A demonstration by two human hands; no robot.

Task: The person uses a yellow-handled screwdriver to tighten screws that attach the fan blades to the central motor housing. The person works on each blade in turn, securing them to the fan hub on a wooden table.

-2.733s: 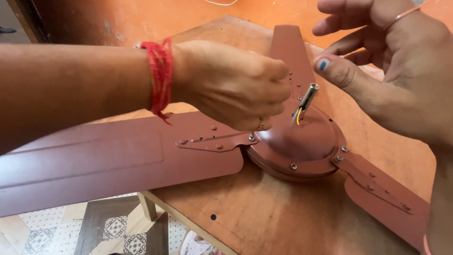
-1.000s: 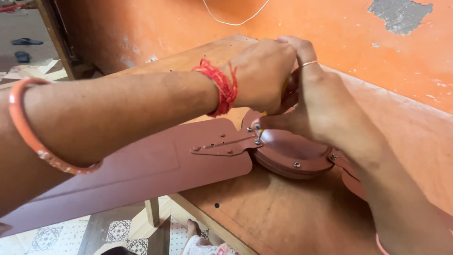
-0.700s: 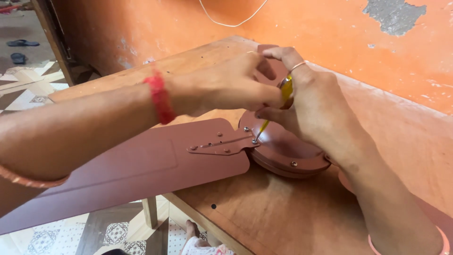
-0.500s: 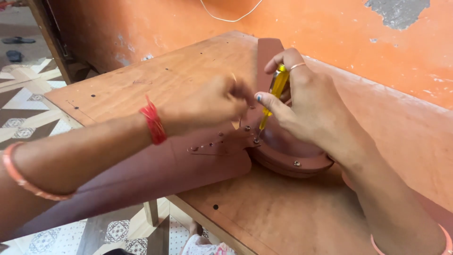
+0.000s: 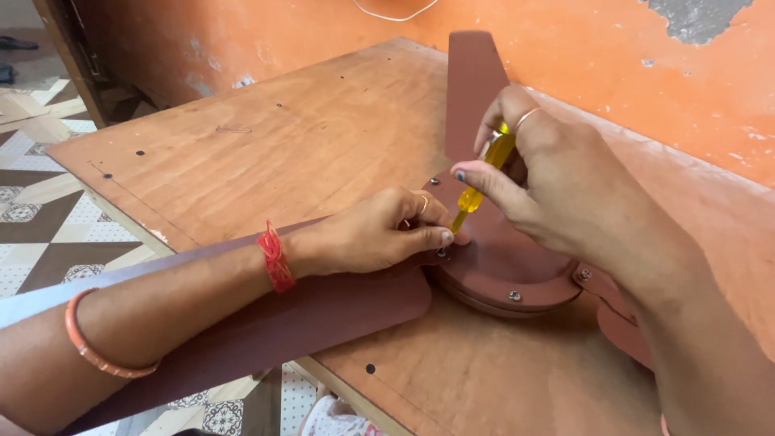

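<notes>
Fan (image 5: pixel 504 262), brown, lies on the wooden worktop (image 5: pixel 266 145), its near blade (image 5: pixel 266 319) jutting over the front edge above the tiled floor (image 5: pixel 40 234). On that blade's bracket the left hand (image 5: pixel 367 238) lies flat, fingertips pressed together by a screw (image 5: pixel 441 253) at the hub's rim. Just behind, the right hand (image 5: pixel 549 182) pinches a yellow screwdriver (image 5: pixel 478 187) between thumb and fingers, tip down on that screw. The driver stands tilted, so it could slip off the head and jab the fingertips or scratch the hub. If the left hand's pressure eases, the overhanging blade might swing and skew the screw. A far blade (image 5: pixel 471 85) points at the orange wall (image 5: pixel 613 48)
</notes>
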